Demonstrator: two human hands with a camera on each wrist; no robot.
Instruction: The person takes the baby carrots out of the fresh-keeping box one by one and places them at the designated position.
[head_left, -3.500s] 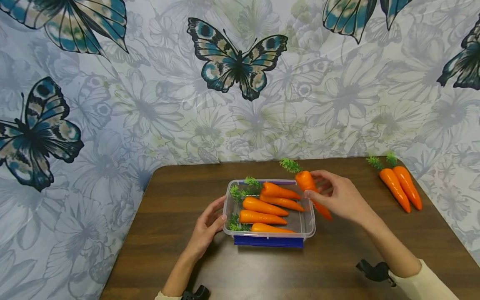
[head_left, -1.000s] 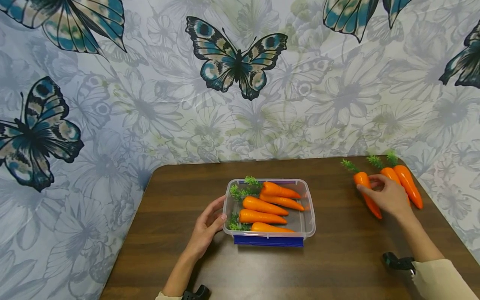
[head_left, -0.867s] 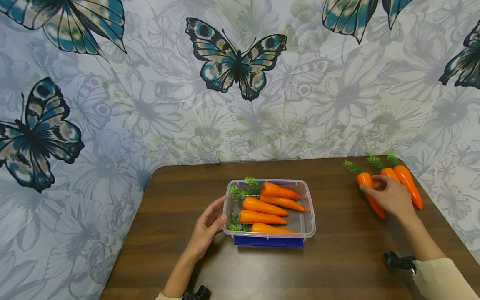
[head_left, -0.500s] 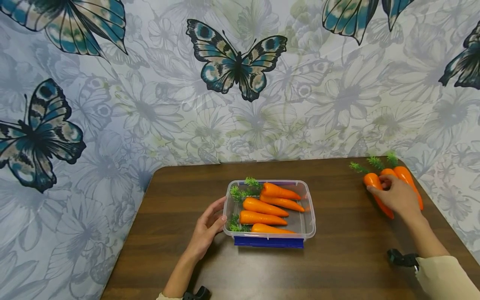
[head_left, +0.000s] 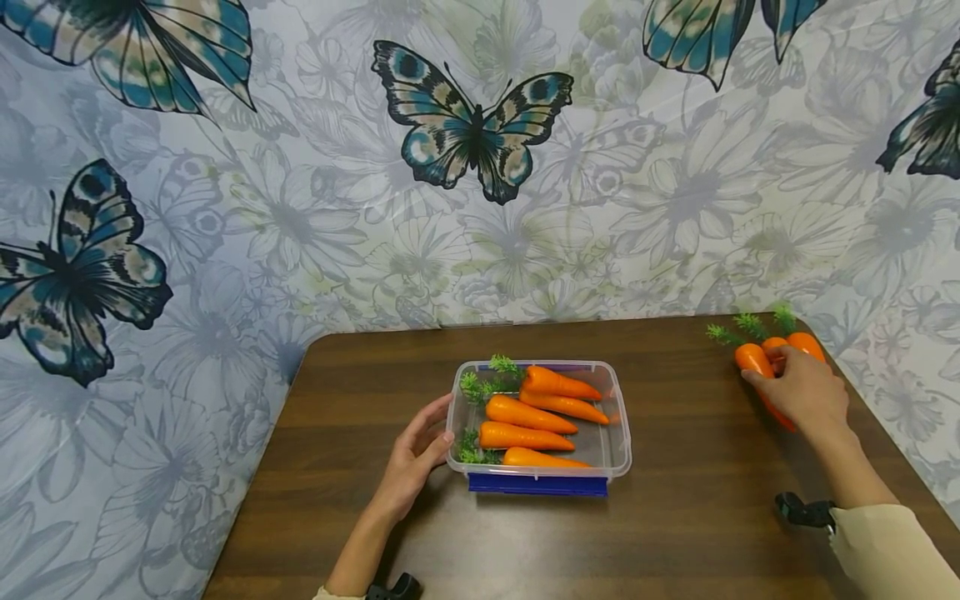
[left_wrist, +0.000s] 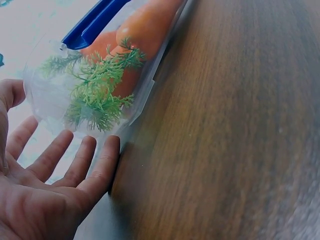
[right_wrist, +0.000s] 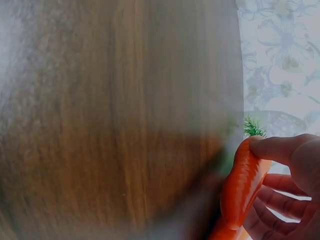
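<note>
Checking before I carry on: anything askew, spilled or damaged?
Nothing stands out. Five visible orange carrots lie roughly parallel in the clear rectangular plastic box; the right hand holds another orange carrot beside two more. I see no spill or damage.

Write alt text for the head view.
A person's right hand pinches a carrot beside two more carrots near the far right corner of a wood-grain table. The left hand touches a clear, blue-latched container holding five carrots. Butterflies pattern the backdrop.
</note>
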